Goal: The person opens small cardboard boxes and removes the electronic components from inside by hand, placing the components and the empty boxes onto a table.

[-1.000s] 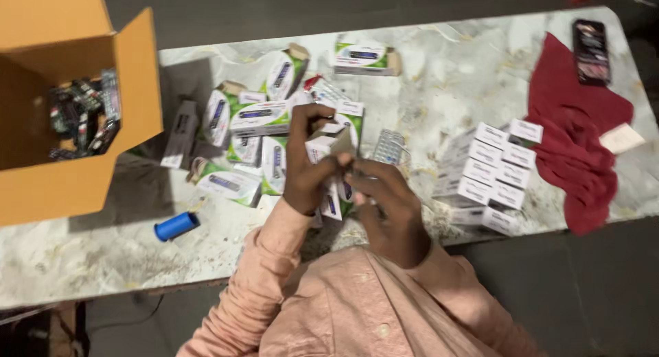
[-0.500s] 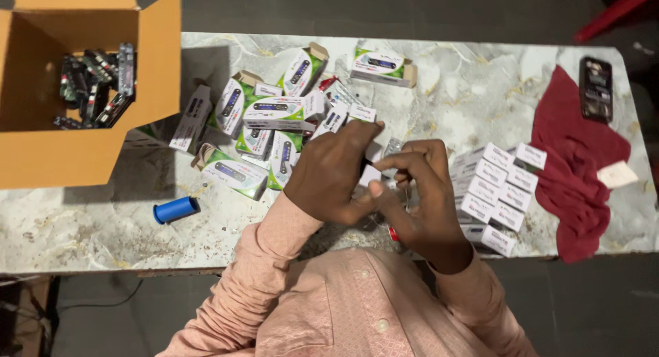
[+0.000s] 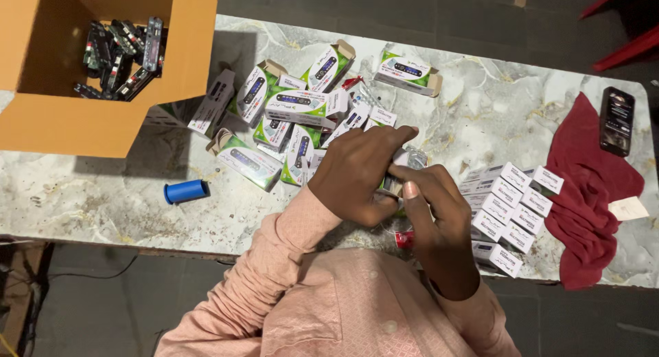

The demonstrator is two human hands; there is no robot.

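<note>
- Our left hand [image 3: 357, 175] and right hand [image 3: 429, 216] meet over the near middle of the marble table [image 3: 480, 110], both closed around one small white box [image 3: 398, 173] that shows only as a sliver between the fingers; what goes into it we cannot tell.
- We keep the box pinched firmly on its sides with the left, so the right thumb can work at its end without crushing the thin card.
- We work low over the table, so anything that slips lands near us and not on the floor.
- The loose green-and-white boxes [image 3: 295, 106] lie scattered just beyond our hands, to the far left; we keep our wrists clear of them.
- The neat stack of white boxes [image 3: 508, 206] sits just to the right, beside the red cloth [image 3: 583, 206]; we avoid nudging it with the right forearm.
- The cardboard carton [image 3: 82, 123] of dark parts stands far left, the blue cylinder [image 3: 185, 191] near it.
</note>
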